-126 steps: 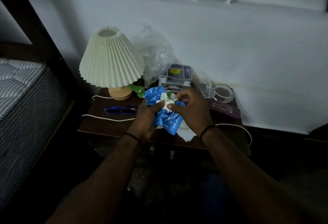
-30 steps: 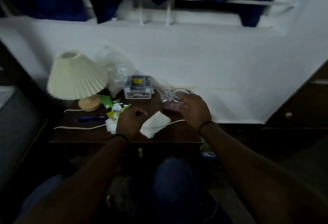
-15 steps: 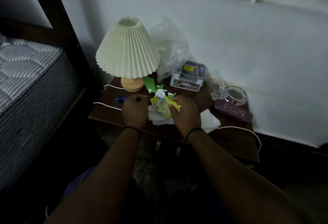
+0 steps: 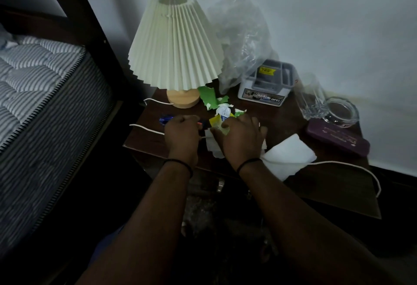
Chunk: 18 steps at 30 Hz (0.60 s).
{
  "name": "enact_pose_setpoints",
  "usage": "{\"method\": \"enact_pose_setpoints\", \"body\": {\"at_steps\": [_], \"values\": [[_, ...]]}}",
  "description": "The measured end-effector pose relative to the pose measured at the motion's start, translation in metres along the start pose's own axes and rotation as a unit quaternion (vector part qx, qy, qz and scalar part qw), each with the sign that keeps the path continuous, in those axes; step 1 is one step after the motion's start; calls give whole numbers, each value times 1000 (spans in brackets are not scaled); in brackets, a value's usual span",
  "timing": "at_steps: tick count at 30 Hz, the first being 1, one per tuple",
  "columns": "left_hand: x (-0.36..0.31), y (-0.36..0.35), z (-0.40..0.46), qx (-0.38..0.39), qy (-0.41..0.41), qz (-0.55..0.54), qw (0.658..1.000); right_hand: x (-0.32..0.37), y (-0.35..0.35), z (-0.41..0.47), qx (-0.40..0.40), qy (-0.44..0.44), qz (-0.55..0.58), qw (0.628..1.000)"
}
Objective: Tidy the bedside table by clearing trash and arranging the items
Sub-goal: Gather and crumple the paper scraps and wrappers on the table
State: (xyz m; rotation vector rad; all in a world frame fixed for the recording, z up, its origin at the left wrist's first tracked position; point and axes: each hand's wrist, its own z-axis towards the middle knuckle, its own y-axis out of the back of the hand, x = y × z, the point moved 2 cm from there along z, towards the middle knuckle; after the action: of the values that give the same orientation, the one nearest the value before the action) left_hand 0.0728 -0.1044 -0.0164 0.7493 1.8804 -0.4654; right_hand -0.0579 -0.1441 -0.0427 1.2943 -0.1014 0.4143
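Note:
On the dark bedside table a heap of trash lies in front of the lamp: green wrapper scraps, a small white round lid, a yellow wrapper and white paper. My right hand is closed over the yellow wrapper and the paper. Just left of it, my left hand is a fist resting over a blue object and a white cable. I see nothing gripped in it.
A pleated lamp stands at the back left beside a clear plastic bag and a labelled box. Right side: glass tumbler, glass ashtray, purple case, white tissue. A mattress lies left.
The blue wrapper held four seconds ago is gone from my hands. My right hand came back from the glass to the trash heap and has closed further over the yellow wrapper.

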Motion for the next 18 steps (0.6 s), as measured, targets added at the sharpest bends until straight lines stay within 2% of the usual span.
{"method": "enact_pose_setpoints", "body": {"at_steps": [8,18], "values": [[-2,5,3,5,10,-8,1000,11,-11,13,37,3,-30,999],[-4,3,-1,27,5,16,999,-5,39,35,-65,-28,98,993]]}}
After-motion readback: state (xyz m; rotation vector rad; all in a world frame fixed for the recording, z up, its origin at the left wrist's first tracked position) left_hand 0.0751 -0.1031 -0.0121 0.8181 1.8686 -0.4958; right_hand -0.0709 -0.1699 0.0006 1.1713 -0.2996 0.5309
